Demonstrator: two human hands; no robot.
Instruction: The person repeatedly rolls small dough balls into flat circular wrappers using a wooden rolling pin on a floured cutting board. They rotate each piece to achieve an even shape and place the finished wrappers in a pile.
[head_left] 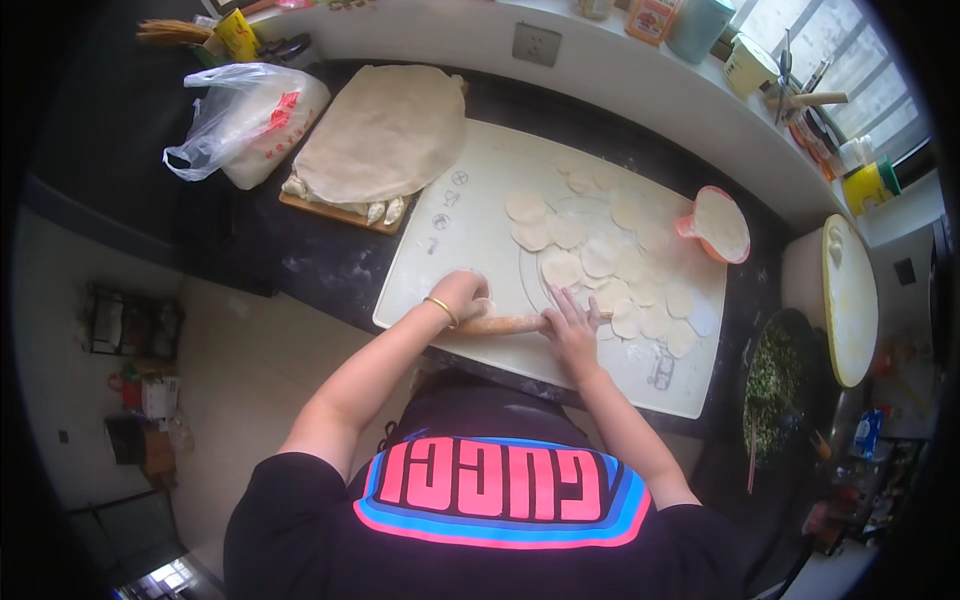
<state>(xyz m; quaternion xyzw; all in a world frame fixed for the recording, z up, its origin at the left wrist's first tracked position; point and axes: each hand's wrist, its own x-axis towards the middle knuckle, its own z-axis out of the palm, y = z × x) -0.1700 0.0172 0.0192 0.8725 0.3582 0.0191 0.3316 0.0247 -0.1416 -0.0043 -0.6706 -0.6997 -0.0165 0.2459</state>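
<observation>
A wooden rolling pin (pixel 505 325) lies across the near part of the pale dough mat (pixel 420 270). My right hand (pixel 572 328) rests over the pin's right part, with its fingers reaching forward across it. Just beyond the pin's left part, my left hand (pixel 462 296) has curled fingers closed on the edge of a small dough wrapper (pixel 485 307), which they mostly hide. A gold bangle circles my left wrist. Several thin round dough wrappers (pixel 562 268) lie spread and overlapping to the right, beyond my right hand.
A large dough sheet (pixel 385 130) covers white shaped pieces on a wooden board at far left, beside a plastic bag (pixel 250 125). A pink bowl (pixel 715 225) of flour stands at far right. Chopped greens fill a dark pan (pixel 775 385); a large pale lid (pixel 850 300) stands behind it.
</observation>
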